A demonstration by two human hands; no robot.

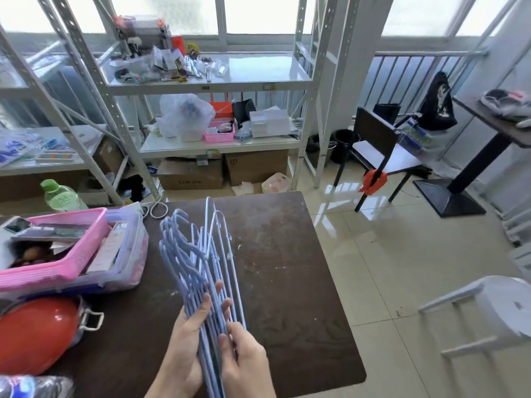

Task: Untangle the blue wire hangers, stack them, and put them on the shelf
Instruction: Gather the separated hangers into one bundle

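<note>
A bundle of several blue wire hangers stands on edge above the dark brown table, hooks pointing away from me. My left hand clasps the bundle's near end from the left, fingers wrapped over the wires. My right hand presses against the same end from the right, with thumb and fingers on the wires. The white metal shelf stands behind the table, its upper board partly bare on the right.
A pink basket inside a clear bin, a red pot and a green bottle crowd the table's left side. Cardboard boxes sit under the shelf. A black chair and a white stool stand to the right.
</note>
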